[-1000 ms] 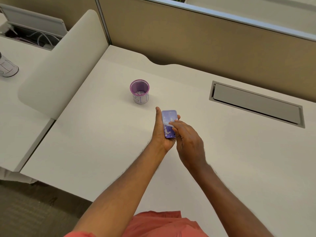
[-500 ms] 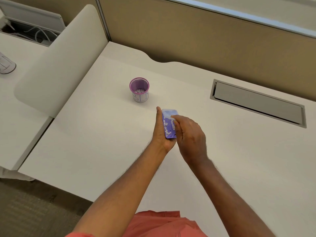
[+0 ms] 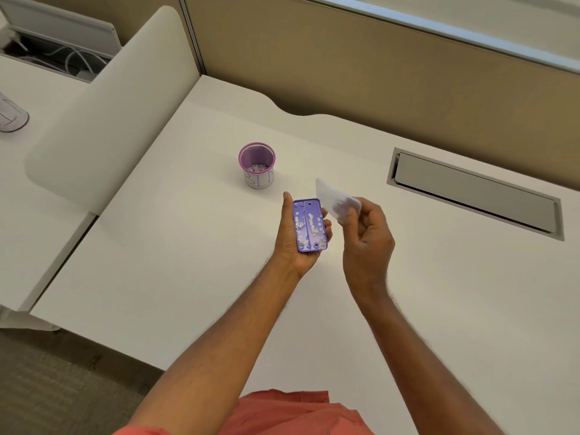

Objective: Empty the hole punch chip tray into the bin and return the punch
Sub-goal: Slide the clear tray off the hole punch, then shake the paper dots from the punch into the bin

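My left hand cradles the flat purple plastic hole punch mid-frame, underside up, chads loose on it. My right hand pinches the translucent white tray cover. The purple mesh bin sits upper-left; 1 wobble and chads probably scatter over the white desk.

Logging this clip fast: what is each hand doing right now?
Left hand: holding the purple hole punch, underside up, chips showing.
Right hand: pinching the detached translucent chip tray cover.
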Demonstrator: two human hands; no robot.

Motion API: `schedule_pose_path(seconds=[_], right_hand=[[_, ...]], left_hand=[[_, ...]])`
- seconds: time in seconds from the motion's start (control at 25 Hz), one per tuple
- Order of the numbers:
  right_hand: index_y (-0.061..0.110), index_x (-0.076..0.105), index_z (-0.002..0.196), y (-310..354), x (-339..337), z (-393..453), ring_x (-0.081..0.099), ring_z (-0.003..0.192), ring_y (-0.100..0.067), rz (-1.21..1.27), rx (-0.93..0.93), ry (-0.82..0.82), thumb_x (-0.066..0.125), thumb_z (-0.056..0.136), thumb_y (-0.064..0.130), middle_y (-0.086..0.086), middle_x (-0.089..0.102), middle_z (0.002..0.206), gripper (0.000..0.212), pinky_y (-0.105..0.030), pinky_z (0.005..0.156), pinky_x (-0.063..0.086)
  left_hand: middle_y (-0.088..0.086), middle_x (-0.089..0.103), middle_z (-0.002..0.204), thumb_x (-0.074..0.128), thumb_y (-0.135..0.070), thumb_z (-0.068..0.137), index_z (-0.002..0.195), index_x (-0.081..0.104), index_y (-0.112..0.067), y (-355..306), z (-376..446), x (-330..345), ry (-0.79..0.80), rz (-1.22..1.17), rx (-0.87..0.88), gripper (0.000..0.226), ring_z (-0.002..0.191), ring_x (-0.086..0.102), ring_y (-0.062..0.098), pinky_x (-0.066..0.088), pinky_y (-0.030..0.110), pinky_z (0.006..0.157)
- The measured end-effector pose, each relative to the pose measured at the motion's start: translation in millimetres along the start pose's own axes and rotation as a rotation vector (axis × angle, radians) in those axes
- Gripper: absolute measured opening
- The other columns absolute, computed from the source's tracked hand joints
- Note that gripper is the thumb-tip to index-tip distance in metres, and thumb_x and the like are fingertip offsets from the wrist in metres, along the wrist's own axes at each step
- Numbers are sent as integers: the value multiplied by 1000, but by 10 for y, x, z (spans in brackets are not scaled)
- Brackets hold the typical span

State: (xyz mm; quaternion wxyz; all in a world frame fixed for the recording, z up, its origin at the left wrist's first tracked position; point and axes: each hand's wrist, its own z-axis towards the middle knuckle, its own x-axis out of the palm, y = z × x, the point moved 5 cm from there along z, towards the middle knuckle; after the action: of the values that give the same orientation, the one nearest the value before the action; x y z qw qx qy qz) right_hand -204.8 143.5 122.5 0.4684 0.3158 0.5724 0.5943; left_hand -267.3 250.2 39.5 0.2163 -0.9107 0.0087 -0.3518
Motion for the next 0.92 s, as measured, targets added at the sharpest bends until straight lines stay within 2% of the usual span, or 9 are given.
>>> schedule_pose_path(seconds=[0.12,0.28,0.4,0.48,0.6,0.68,0.8,0.92], right_hand=[[11,66,115,-213,-2,49,73,106,-20,250,264,-79,57,104,16,-7,73,114,15,-34,87,61],[11,67,111,-432,21,52,73,105,-18,416,487,-118,63,101,23,-7,71,117,16,-33,84,62],[12,67,109,-679,52,78,73,100,-19,471,613,-122,63,101,21,-7,71,115,13,-33,82,62],[13,66,109,-888,60,111,72,96,-21,392,708,-115,63,99,16,-7,71,113,11,-30,78,62],[15,66,105,-1212,13,163,65,79,-18,139,820,-79,68,90,12,-9,70,104,15,-28,70,56],[12,64,107,-1395,-14,177,62,71,-17,16,856,-26,70,88,11,-12,70,101,19,-30,70,57],[12,62,110,-1542,-44,167,68,66,-16,-177,801,66,69,88,11,-11,73,101,23,-33,72,60],[16,63,112,-1583,-23,145,74,79,-21,-293,716,117,67,88,10,-8,71,108,24,-33,75,61]], left_hand=[[6,76,74,46,-73,90,95,71,-9,-23,17,-32,-22,14,-8,68,56,69,17,61,27,54],[7,76,74,47,-71,90,96,70,-8,-39,46,-104,-23,-2,-20,68,55,69,18,61,27,53],[7,76,74,49,-72,89,96,70,-7,-69,75,-169,-18,-31,-13,69,55,69,18,60,27,52],[7,75,74,50,-73,88,97,70,-7,-84,86,-218,-22,-48,-14,70,55,69,18,60,27,52],[6,75,74,49,-73,88,96,70,-8,-128,97,-251,-37,-59,-14,69,56,69,17,60,26,53],[5,74,74,49,-73,88,94,70,-9,-167,134,-248,-38,-58,-13,68,56,68,17,59,25,53],[5,74,74,48,-73,89,94,70,-9,-217,187,-231,-37,-64,-16,67,56,67,16,59,25,53],[6,74,73,45,-72,90,94,69,-8,-258,261,-237,-21,-72,-24,68,55,68,17,60,24,53]])
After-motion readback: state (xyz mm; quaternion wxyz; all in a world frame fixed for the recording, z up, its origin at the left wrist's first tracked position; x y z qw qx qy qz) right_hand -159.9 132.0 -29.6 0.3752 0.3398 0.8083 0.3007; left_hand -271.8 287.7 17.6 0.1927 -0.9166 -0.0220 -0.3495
